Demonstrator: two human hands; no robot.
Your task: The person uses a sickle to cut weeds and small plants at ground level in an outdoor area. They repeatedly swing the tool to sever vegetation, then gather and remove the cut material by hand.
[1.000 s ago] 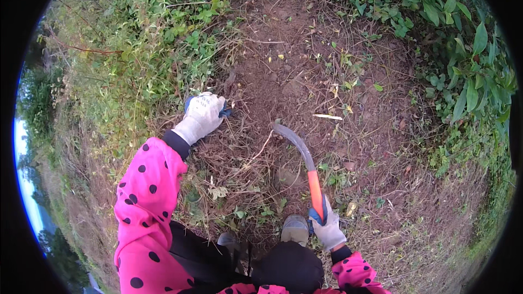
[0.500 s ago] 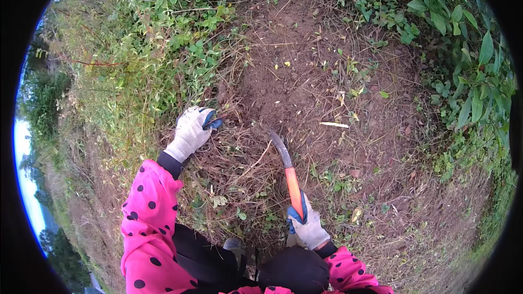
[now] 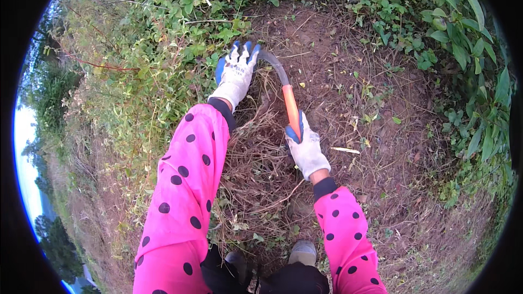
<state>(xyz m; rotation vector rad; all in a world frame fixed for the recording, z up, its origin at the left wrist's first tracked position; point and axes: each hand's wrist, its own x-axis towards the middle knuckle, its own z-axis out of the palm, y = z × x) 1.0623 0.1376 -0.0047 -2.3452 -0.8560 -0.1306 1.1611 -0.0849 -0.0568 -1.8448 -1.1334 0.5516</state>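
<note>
**Sickle blade runs up-left from the right grip, tip at the left hand**

Right hand [image 3: 306, 149] is closed around the lower end of the orange handle of the sickle [image 3: 283, 90]. Glove wraps it fully, fingers not individually readable.

Long axis: from that grip the tool runs up and slightly left. Orange handle first, then the dark curved blade [image 3: 271, 61] hooking further left toward the green edge.

Left hand [image 3: 236, 73] is stretched out ahead, at the border between the weeds [image 3: 180, 49] and the bare soil patch [image 3: 348, 76]. Fingers are spread and pressed down into the stems; whether it has actually clamped a bunch I cannot tell from this angle.

Key relation: blade tip sits just beside the left glove's fingertips, on its right side, touching or nearly so. So the left hand is the one nearer the cutting end; the right is at the far end of the axis.

Dry cut grass [image 3: 256, 163] lies between the two forearms.
</note>
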